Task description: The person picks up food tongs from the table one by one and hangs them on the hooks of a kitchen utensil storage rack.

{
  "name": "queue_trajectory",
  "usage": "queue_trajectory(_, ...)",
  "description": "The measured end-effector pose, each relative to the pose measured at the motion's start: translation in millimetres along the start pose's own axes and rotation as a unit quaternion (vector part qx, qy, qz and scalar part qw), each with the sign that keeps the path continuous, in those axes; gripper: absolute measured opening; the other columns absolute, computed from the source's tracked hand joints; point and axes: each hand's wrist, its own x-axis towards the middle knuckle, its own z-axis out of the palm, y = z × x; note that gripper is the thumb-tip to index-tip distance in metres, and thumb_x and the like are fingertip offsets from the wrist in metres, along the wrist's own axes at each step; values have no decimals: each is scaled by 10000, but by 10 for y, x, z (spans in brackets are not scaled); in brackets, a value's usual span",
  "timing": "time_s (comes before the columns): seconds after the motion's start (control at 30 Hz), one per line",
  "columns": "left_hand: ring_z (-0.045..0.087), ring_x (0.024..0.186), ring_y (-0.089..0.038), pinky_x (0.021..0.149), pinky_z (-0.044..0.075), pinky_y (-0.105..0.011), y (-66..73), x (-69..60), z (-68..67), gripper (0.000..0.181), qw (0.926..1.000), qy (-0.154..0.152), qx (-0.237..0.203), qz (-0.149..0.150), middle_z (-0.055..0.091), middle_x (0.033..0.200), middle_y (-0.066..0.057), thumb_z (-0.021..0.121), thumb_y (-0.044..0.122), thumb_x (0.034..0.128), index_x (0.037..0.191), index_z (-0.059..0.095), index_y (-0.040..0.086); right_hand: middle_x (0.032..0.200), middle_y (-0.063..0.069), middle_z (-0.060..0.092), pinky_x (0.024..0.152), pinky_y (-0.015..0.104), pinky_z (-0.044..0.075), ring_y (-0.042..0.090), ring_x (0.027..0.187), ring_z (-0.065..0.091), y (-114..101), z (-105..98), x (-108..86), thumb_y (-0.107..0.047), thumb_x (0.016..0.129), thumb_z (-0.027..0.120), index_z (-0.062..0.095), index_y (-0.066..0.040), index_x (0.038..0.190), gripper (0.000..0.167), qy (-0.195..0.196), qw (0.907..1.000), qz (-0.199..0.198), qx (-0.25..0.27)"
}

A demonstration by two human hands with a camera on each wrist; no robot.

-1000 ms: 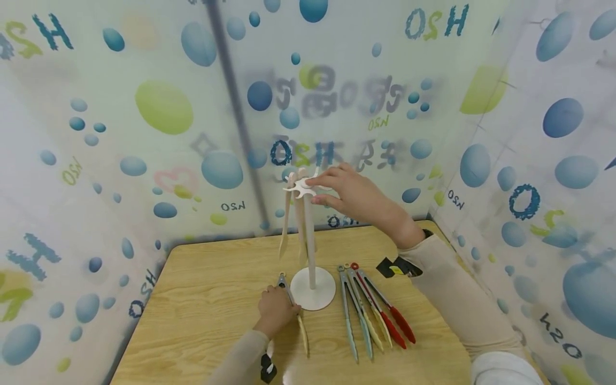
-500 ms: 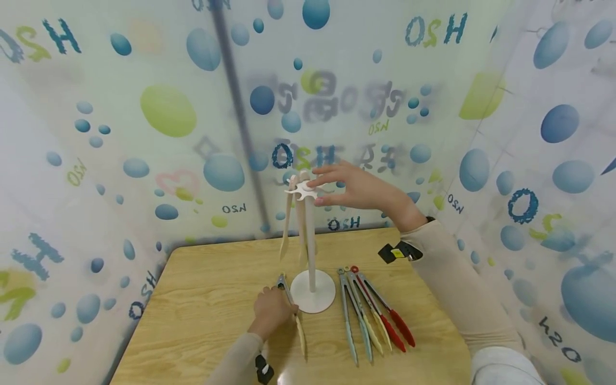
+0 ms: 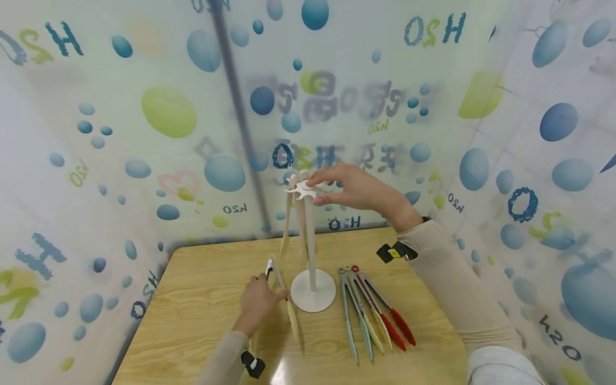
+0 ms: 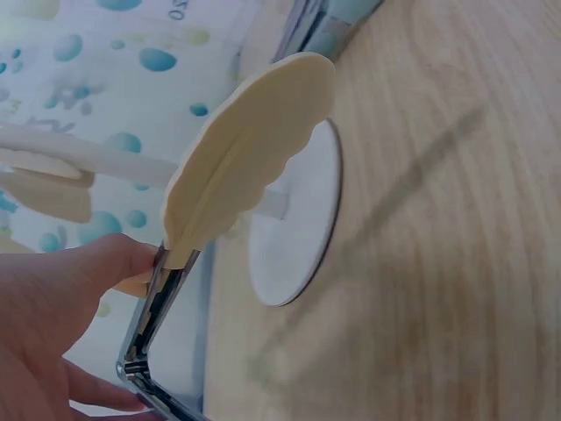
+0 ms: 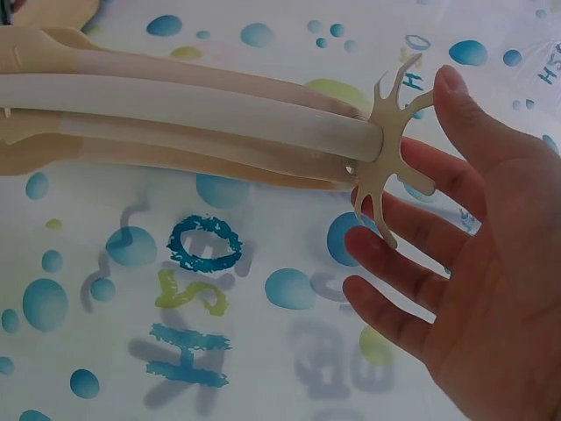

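Observation:
My left hand [image 3: 258,300] grips a pair of metal tongs with cream, scalloped tips [image 4: 245,158]. In the left wrist view the tongs are raised off the table, their shadow falling on the wood. Close to their right stands a white utensil stand [image 3: 310,240] with a round base and a hooked top [image 5: 386,167]. My right hand [image 3: 358,187] holds that top, the thumb at one hook and fingers on the other side. Cream utensils [image 5: 210,83] hang from the hooks beside the pole; their heads are partly cut off in the right wrist view.
Right of the base lie several tongs side by side: blue-green tongs [image 3: 357,315], yellow tongs [image 3: 372,331] and red tongs [image 3: 392,321]. The wooden table [image 3: 207,299] meets a patterned curtain [image 3: 144,214] behind and at both sides.
My left hand has moved left and lifted the cream tongs, which now spread wider apart. The right hand stays at the stand's top, its upper fingers slightly lower.

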Motion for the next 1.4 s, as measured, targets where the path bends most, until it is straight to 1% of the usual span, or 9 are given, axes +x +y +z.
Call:
queue_trajectory(0.23, 647, 893, -382, 576, 527, -432, -13, 50, -266, 877, 9982, 483, -321, 166, 615, 1165, -275, 766, 584, 754, 1320, 556, -53, 1443, -15, 568, 1226, 507, 253, 236, 1374, 488, -35, 39, 25, -448, 925, 658, 601, -273, 1357, 470, 163, 9997, 38, -179)
queue_trajectory(0.53, 572, 798, -284, 534, 413, -328, 162, 28, -648, 906, 9890, 1171, -834, 355, 608, 1168, -237, 777, 572, 762, 1422, 493, 21, 1382, 7, 599, 1117, 473, 414, 237, 1314, 519, -45, 113, 53, -460, 915, 661, 625, -242, 1328, 468, 440, 9982, -50, -408)
queue_trajectory(0.63, 553, 775, -267, 533, 412, -322, 218, 10, -722, 925, 9844, 1349, -1014, 504, 598, 1177, -211, 791, 555, 756, 1460, 462, 53, 1353, 15, 608, 1066, 465, 453, 244, 1277, 531, -59, 133, 55, -472, 908, 664, 634, -238, 1317, 472, 540, 9974, -63, -470)
queue_trajectory(0.73, 613, 859, -295, 595, 501, -391, 255, -7, -775, 936, 9787, 1514, -1190, 709, 590, 1201, -196, 801, 545, 752, 1479, 443, 79, 1318, 17, 621, 1038, 461, 468, 248, 1244, 540, -79, 154, 58, -474, 901, 674, 648, -229, 1299, 468, 670, 9964, -74, -506)
queue_trajectory(0.83, 642, 998, -323, 705, 548, -457, 285, -21, -824, 930, 9715, 1688, -1381, 933, 585, 1222, -174, 818, 524, 745, 1482, 438, 103, 1263, 10, 653, 1125, 473, 403, 237, 1214, 567, -100, 180, 70, -483, 883, 688, 671, -218, 1264, 464, 888, 9937, -143, -667)
queue_trajectory(0.93, 632, 1069, -325, 764, 553, -470, 321, -39, -883, 944, 9631, 1845, -1556, 1194, 577, 1258, -157, 842, 493, 734, 1492, 428, 112, 1195, 15, 685, 1116, 470, 396, 243, 1153, 577, -112, 211, 86, -490, 856, 711, 700, -204, 1218, 462, 1167, 9885, -278, -921)
queue_trajectory(1.07, 620, 1049, -322, 761, 546, -456, 374, -69, -971, 965, 9535, 2007, -1647, 1530, 564, 1289, -148, 855, 477, 727, 1508, 412, 121, 1136, 20, 699, 999, 450, 440, 250, 1101, 544, -101, 236, 93, -503, 843, 722, 726, -203, 1174, 447, 1413, 9821, -414, -1177)
queue_trajectory(1.17, 620, 1005, -320, 730, 541, -445, 409, -89, -1037, 974, 9456, 2163, -1661, 1772, 560, 1286, -154, 863, 471, 718, 1511, 410, 131, 1150, 19, 687, 1026, 454, 435, 248, 1142, 541, -83, 207, 88, -504, 866, 706, 720, -208, 1191, 440, 1256, 9845, -466, -1128)
queue_trajectory(1.4, 617, 1051, -298, 751, 553, -445, 453, -134, -1138, 994, 9242, 2462, -1703, 2371, 562, 1301, -143, 897, 424, 681, 1509, 416, 155, 1351, 75, 560, 1007, 498, 476, 269, 1222, 548, -60, 32, 51, -380, 966, 633, 597, -204, 1381, 452, 65, 9994, -257, -244)
